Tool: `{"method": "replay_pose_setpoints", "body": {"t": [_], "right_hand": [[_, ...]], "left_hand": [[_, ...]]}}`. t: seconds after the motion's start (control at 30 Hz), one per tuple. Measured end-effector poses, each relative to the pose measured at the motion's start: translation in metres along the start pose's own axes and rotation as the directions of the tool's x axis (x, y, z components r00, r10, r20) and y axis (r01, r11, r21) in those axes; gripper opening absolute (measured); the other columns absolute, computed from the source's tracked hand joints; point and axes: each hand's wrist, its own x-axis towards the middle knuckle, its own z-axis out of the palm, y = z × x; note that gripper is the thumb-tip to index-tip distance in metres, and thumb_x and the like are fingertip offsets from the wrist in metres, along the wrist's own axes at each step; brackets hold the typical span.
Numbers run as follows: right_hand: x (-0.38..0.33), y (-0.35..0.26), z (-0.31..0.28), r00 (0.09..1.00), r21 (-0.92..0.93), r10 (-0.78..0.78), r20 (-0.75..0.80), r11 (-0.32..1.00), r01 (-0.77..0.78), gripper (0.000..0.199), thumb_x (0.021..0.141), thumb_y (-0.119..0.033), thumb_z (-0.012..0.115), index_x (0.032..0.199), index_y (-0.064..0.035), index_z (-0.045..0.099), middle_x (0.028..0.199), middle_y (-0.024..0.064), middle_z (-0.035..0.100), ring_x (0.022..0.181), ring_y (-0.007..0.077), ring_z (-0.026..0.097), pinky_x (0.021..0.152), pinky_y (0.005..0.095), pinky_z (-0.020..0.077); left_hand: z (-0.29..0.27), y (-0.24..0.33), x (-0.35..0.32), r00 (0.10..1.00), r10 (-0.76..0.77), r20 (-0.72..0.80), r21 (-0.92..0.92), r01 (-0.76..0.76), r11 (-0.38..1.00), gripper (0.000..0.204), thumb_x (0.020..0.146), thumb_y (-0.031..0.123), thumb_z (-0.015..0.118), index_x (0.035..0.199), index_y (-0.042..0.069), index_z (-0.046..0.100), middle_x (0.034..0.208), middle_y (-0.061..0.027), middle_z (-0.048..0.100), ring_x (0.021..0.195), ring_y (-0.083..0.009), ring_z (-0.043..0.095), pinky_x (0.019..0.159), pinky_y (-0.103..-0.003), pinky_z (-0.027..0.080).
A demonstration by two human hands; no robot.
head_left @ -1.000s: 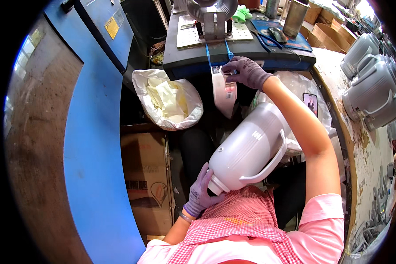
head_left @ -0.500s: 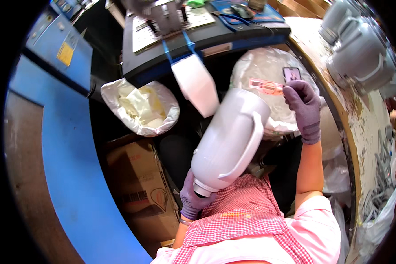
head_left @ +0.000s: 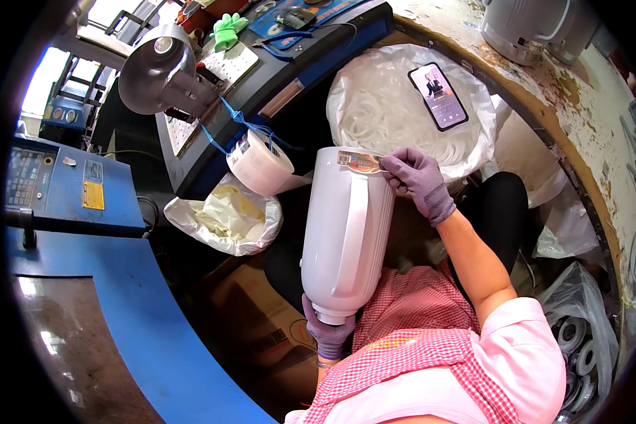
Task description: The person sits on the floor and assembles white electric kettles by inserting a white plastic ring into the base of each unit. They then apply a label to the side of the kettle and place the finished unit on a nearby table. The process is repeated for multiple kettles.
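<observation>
My left hand (head_left: 326,333), in a purple-grey glove, is closed around the narrow neck of a pale grey plastic jug body (head_left: 325,226). The jug leans over my lap with its wide end away from me and its long handle (head_left: 352,237) facing up. My right hand (head_left: 420,182), gloved alike, pinches one end of a small sticker label (head_left: 360,161) printed in orange with a barcode patch. The label lies over the jug's wide end, above the handle; I cannot tell how much of it is stuck down.
A lined bin of clear plastic rings (head_left: 367,113) stands ahead, a phone (head_left: 438,97) on top. Left of it, a label roll (head_left: 260,164) hangs by blue ties over a waste-paper bag (head_left: 226,219). Grey jugs (head_left: 512,32) stand on the worn bench; a blue machine (head_left: 141,283) is at left.
My right hand has brought the label leftward and down onto the jug's wide end. The jug has turned more upright, its handle now facing up. My view has shifted.
</observation>
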Motion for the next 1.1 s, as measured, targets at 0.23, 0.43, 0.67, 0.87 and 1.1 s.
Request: {"method": "replay_pose_setpoints", "body": {"t": [0.23, 0.43, 0.67, 0.87, 1.1], "right_hand": [[0.000, 0.002, 0.004, 0.998, -0.010, -0.047, -0.052, 0.999, 0.046, 0.023, 0.091, -0.023, 0.076, 0.095, -0.0029, 0.065, 0.076, -0.0011, 0.065, 0.059, 0.0022, 0.054, 0.052, 0.0167, 0.0418], [0.001, -0.001, 0.004, 0.997, -0.001, -0.071, -0.036, 0.998, 0.071, 0.025, 0.092, -0.022, 0.075, 0.095, -0.0006, 0.064, 0.075, -0.0002, 0.064, 0.058, 0.0030, 0.053, 0.050, 0.0179, 0.0402], [0.003, 0.009, 0.006, 0.995, -0.004, -0.099, -0.015, 0.995, 0.099, 0.026, 0.090, -0.023, 0.077, 0.094, -0.0004, 0.065, 0.074, 0.0009, 0.064, 0.057, 0.0046, 0.053, 0.051, 0.0195, 0.0414], [0.023, -0.020, -0.023, 0.945, -0.757, -0.324, -0.052, 0.630, 0.174, 0.037, 0.081, -0.030, 0.084, 0.092, 0.0001, 0.065, 0.072, 0.0018, 0.062, 0.063, 0.0074, 0.056, 0.059, 0.0242, 0.0487], [0.049, -0.053, -0.007, 0.848, -0.394, 0.007, 0.530, 0.887, 0.239, 0.035, 0.086, -0.021, 0.079, 0.111, 0.0006, 0.067, 0.087, 0.0048, 0.069, 0.073, 0.0101, 0.064, 0.068, 0.0253, 0.0537]], "left_hand": [[0.003, -0.002, 0.000, 1.000, -0.001, -0.002, 0.059, 0.001, 0.998, 0.108, 0.068, 0.026, 0.086, 0.151, -0.007, 0.025, 0.133, -0.0289, 0.057, 0.115, -0.0395, 0.063, 0.095, -0.045, 0.053], [0.004, -0.001, 0.000, 1.000, 0.026, -0.002, 0.099, -0.025, 0.995, 0.107, 0.069, 0.028, 0.085, 0.151, -0.008, 0.025, 0.132, -0.0290, 0.058, 0.115, -0.0398, 0.063, 0.095, -0.045, 0.053], [0.005, -0.004, 0.000, 1.000, 0.013, -0.006, 0.088, -0.012, 0.996, 0.106, 0.070, 0.029, 0.084, 0.151, -0.007, 0.025, 0.129, -0.0292, 0.060, 0.112, -0.0402, 0.066, 0.092, -0.045, 0.055], [0.006, 0.000, 0.004, 0.996, 0.083, -0.020, 0.159, -0.079, 0.984, 0.105, 0.068, 0.029, 0.085, 0.149, -0.005, 0.028, 0.116, -0.0262, 0.068, 0.099, -0.0384, 0.072, 0.079, -0.043, 0.059], [0.007, -0.011, -0.006, 0.997, 0.071, -0.002, 0.081, -0.070, 0.994, 0.109, 0.066, 0.032, 0.086, 0.151, -0.004, 0.028, 0.120, -0.0259, 0.066, 0.103, -0.0395, 0.070, 0.085, -0.045, 0.058]]}}
